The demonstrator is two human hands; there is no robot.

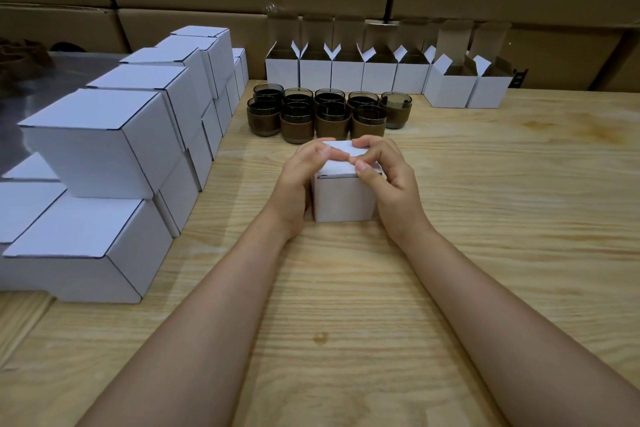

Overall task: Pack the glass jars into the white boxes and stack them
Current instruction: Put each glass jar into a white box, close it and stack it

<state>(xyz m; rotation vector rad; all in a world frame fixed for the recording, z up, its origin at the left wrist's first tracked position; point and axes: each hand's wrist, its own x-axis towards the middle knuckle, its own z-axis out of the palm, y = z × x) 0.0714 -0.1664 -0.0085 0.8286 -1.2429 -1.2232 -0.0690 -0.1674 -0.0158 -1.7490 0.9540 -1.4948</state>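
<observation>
On table (485,218), hands (298,180) — box (343,198) contents hidden

My desk (485,218) is pale wood with strong grain. One closed white box (344,198) stands near its middle, between my hands. Behind it sits a cluster of dark glass jars (329,111), touching one another. Along the far edge runs a row of open white boxes (381,74). Closed white boxes (104,156) are stacked along the left edge.
</observation>
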